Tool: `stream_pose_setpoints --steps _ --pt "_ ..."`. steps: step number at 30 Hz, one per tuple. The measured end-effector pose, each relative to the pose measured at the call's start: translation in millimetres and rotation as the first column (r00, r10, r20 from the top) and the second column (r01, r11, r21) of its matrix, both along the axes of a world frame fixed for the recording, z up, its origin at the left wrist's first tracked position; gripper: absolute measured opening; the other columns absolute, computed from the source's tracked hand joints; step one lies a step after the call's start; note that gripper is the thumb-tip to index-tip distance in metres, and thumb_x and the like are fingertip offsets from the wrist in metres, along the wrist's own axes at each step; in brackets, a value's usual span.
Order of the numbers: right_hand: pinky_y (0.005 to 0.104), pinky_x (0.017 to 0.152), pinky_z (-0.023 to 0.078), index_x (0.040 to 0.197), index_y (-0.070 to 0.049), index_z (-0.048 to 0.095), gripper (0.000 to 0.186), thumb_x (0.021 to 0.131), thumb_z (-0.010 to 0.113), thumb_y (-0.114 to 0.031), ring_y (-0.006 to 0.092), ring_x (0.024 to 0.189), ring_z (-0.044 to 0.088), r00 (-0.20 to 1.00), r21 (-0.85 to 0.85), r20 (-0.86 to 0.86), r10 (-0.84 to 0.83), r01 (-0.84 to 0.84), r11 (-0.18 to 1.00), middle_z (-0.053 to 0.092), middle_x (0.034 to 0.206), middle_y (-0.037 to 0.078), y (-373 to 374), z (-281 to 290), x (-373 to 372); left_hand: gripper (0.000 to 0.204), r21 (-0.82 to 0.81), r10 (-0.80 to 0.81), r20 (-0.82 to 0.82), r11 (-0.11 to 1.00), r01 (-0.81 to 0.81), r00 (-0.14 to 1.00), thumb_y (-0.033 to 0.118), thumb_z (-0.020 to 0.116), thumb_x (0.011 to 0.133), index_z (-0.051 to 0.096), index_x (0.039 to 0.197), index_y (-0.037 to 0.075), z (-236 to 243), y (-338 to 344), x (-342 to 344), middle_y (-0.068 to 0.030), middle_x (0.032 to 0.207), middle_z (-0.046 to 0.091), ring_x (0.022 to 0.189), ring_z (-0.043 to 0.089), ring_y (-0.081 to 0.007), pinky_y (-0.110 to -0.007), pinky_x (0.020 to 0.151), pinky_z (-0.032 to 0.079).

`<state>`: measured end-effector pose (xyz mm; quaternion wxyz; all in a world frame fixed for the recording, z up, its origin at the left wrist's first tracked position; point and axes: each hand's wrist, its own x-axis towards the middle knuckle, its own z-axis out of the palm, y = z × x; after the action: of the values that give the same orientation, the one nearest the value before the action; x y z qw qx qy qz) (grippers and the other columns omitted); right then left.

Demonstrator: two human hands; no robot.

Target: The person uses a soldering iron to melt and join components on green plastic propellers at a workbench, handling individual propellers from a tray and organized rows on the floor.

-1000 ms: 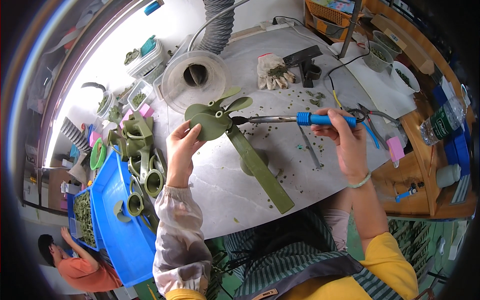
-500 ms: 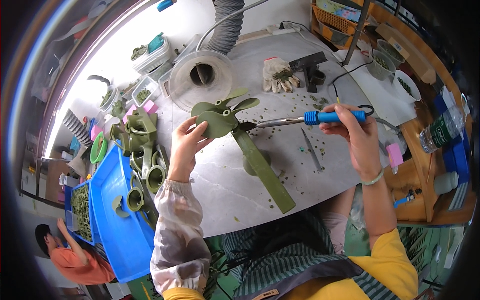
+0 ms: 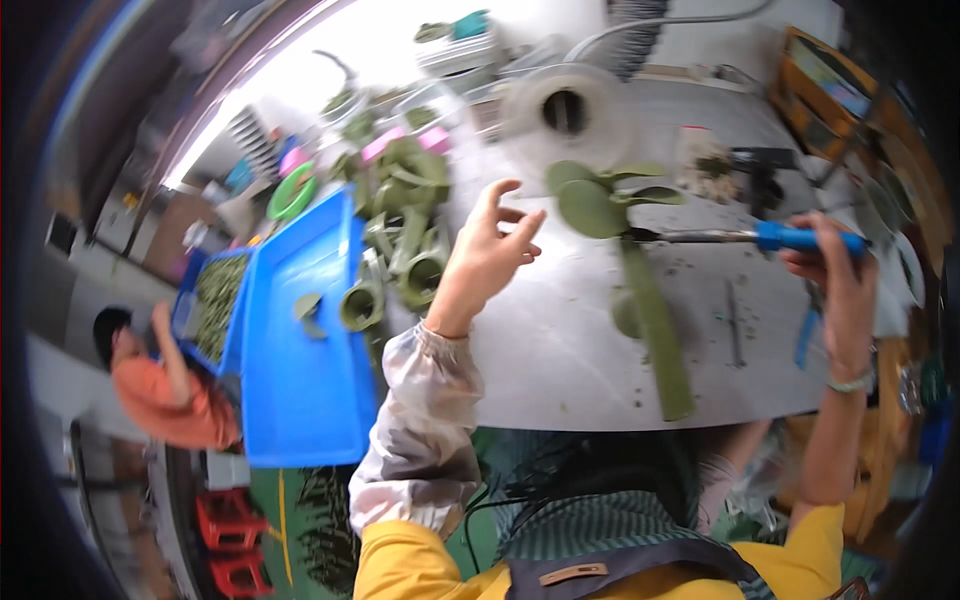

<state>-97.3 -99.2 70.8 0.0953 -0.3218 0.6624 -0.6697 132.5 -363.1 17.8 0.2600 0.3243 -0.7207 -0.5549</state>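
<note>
My left hand (image 3: 488,245) is raised above the table with its fingers apart and nothing in it. It is just left of an olive-green plastic part (image 3: 655,335), which has rounded blades (image 3: 590,208) at its far end and a long flat bar toward me. My right hand (image 3: 838,285) is wrapped round the blue handle of a soldering iron (image 3: 785,237). The iron's dark tip points left and meets the part near the neck between blades and bar. Motion blurs the view, so I cannot tell whether the tip is pressed in.
Left of my arm lie several moulded green parts (image 3: 385,290) and a blue tray (image 3: 300,400) with a small green piece. A slim pointed tool (image 3: 735,325), scattered green bits and a glove (image 3: 706,170) lie right. Behind stands a clear extraction hood (image 3: 520,115). Someone in orange (image 3: 170,400) sits left.
My left hand has let go of the green part's blades and moved left, its fingers opening. The view has swung left, while the iron's tip stays at the part's neck.
</note>
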Motion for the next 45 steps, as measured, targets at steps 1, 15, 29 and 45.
stream_pose_setpoints --steps 1,15,29,45 --pt "0.0261 0.070 0.058 0.102 0.001 0.067 0.035 0.091 0.062 -0.032 0.0162 0.075 0.069 1.000 0.007 -0.021 -0.016 0.016 1.000 0.068 0.092 0.010 8 -1 -4 0.048 -0.120 0.051 0.002 0.992 -0.050 0.999 0.020 0.065 0.089 0.044 0.129 0.004 11 0 18 -0.0110 0.097 0.061 0.075 0.062 -0.0152 -0.027 0.066 0.052" --pt "0.0221 0.072 0.057 0.102 0.002 0.064 0.033 0.090 0.062 -0.029 0.0123 0.075 0.068 0.989 -0.024 0.150 0.019 -0.016 1.000 0.067 0.086 0.009 32 -15 -11 0.045 -0.429 0.915 0.029 0.376 -0.822 0.403 0.023 0.074 0.077 0.061 0.110 -0.005 -136 -160 378 -0.0193 0.099 0.067 0.089 0.063 -0.0264 -0.039 0.080 0.050" --pt "0.0248 0.064 0.057 0.097 0.005 0.065 0.027 0.093 0.057 -0.021 0.0171 0.070 0.068 0.967 -0.153 0.253 -0.004 0.044 0.987 0.068 0.087 0.013 51 -31 14 0.027 0.064 0.232 -0.247 0.973 -0.223 0.941 0.007 0.059 0.091 0.058 0.118 0.004 35 13 134 -0.0041 0.096 0.067 0.080 0.064 -0.0074 -0.017 0.063 0.050" --pt "0.0301 0.067 0.058 0.098 0.007 0.065 0.026 0.094 0.053 -0.017 0.0199 0.072 0.068 0.949 -0.224 0.310 0.057 0.014 0.974 0.067 0.091 0.015 73 -49 16 0.030 0.338 0.031 -0.204 0.940 0.041 0.979 0.010 0.060 0.092 0.057 0.121 0.004 17 62 12 -0.0067 0.104 0.066 0.089 0.065 -0.0125 -0.024 0.072 0.057"
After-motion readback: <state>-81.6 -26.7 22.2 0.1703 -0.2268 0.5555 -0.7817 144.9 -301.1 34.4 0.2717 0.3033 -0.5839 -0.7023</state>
